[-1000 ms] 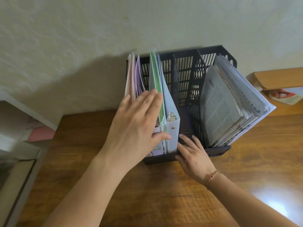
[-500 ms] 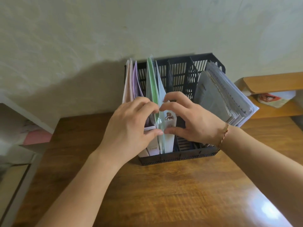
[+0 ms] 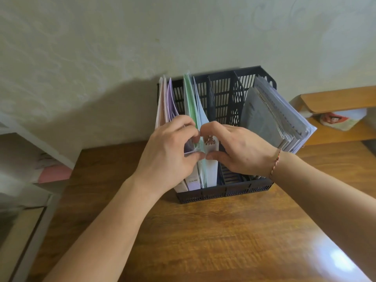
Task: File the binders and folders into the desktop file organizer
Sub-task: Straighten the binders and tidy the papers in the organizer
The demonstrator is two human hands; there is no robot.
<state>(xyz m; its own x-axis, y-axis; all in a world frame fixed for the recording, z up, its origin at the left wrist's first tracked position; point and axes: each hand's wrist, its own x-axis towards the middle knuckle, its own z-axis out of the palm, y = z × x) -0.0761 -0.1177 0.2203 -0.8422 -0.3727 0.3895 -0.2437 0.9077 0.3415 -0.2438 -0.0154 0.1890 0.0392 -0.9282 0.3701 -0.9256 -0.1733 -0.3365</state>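
A black mesh file organizer [image 3: 223, 192] stands on the wooden desk against the wall. Its left slots hold pink and purple folders [image 3: 165, 98], a green folder [image 3: 189, 94] and a pale blue-white binder [image 3: 212, 171] with a metal ring on its spine. A leaning stack of grey papers and notebooks [image 3: 270, 117] fills the right slot. My left hand [image 3: 171, 153] curls around the front edges of the purple and green folders. My right hand [image 3: 238, 151] pinches the binder's spine between thumb and fingers. The two hands almost touch.
The wooden desk [image 3: 203, 241] spreads out in front of the organizer. A white shelf with a pink item [image 3: 55, 174] sits at the left. A wooden chair back [image 3: 335, 98] and a printed cushion [image 3: 335, 119] are at the right.
My right hand rose from the organizer's front base to the binder's spine. My left hand went from flat on the folders to curled around their edges.
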